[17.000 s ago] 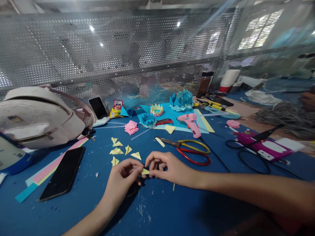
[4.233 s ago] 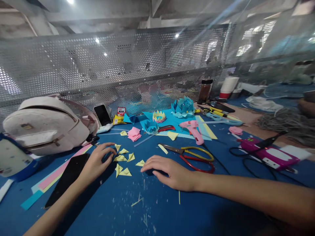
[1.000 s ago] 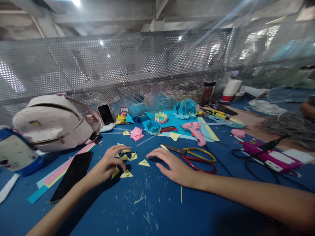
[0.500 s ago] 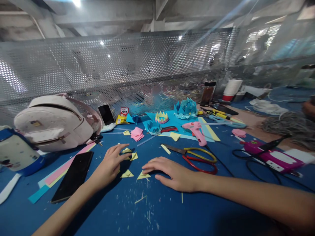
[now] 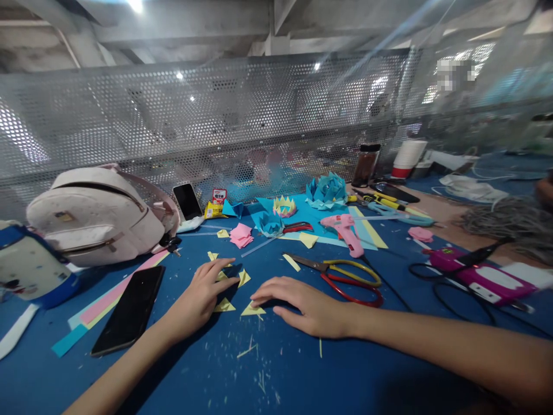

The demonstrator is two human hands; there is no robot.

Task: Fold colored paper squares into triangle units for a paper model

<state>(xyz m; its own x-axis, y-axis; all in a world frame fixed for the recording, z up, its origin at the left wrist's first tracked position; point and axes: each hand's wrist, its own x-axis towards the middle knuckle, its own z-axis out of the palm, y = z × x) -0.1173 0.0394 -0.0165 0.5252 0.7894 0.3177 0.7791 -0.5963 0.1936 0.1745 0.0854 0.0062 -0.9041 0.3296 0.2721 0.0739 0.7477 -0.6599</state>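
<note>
Several small folded yellow paper triangles lie on the blue tabletop between my hands. My left hand [image 5: 201, 297] is open, palm down, its fingers stretched over some of them and partly hiding them. Past its fingertips lies one folded piece [image 5: 244, 278], and by its thumb side another triangle [image 5: 224, 305]. My right hand [image 5: 305, 305] rests open on the table, thumb apart, with its fingertips at the edge of a yellow triangle [image 5: 253, 310]. Scissors [image 5: 332, 268] with yellow and red handles lie just beyond the right hand.
A pink glue gun [image 5: 345, 227], blue paper flowers [image 5: 327, 190] and a pink paper stack [image 5: 241, 235] stand farther back. On the left are a black phone [image 5: 128, 311], paper strips, a backpack [image 5: 95, 213] and a bottle [image 5: 34, 268]. At right lies a magenta device [image 5: 481, 274] with black cables.
My left hand has shifted a little to the right, and the yellow folded pieces near its fingers have moved rightward too. My right hand stays in place.
</note>
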